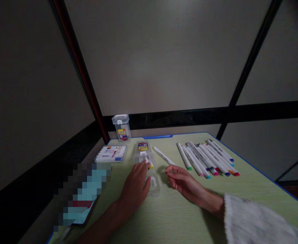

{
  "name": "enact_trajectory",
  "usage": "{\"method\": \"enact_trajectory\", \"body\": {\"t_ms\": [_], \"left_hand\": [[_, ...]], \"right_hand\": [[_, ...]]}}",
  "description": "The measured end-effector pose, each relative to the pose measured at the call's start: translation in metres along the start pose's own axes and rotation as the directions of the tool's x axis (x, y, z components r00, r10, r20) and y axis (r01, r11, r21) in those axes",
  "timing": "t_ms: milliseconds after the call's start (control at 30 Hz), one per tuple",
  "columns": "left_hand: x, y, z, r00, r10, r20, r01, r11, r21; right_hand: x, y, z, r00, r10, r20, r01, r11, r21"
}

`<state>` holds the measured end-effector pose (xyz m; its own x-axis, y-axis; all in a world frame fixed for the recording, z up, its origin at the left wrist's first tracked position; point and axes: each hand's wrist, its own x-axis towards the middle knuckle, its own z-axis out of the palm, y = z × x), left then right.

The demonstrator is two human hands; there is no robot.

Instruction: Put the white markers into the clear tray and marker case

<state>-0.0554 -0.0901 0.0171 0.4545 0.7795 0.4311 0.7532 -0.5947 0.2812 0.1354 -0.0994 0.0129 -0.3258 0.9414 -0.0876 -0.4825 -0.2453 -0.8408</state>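
My left hand (136,184) rests on the green table (179,220) with its fingers curled round a white marker with a yellow end (149,163) that sticks out of a clear plastic case (144,153) lying on its side. The case's clear lid (154,183) lies just right of that hand. My right hand (183,181) lies palm up beside it, fingertips pinched on the near end of a single white marker (163,156) that points away to the back left.
A row of several white markers with coloured ends (207,157) lies at the right. A flat pack of markers (110,153) sits at the left, and an upright clear case (121,127) stands at the back. A blurred-out object (83,193) lies near the left edge.
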Motion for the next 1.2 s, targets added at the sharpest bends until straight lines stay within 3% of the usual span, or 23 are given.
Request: {"method": "enact_trajectory", "body": {"t_ms": [1200], "left_hand": [[-0.0012,-0.0039,0.003,0.999,0.009,-0.041,-0.009,1.0,-0.019]], "right_hand": [[-0.0025,-0.0012,0.0041,1.0,-0.003,-0.011,0.002,0.998,-0.055]]}}
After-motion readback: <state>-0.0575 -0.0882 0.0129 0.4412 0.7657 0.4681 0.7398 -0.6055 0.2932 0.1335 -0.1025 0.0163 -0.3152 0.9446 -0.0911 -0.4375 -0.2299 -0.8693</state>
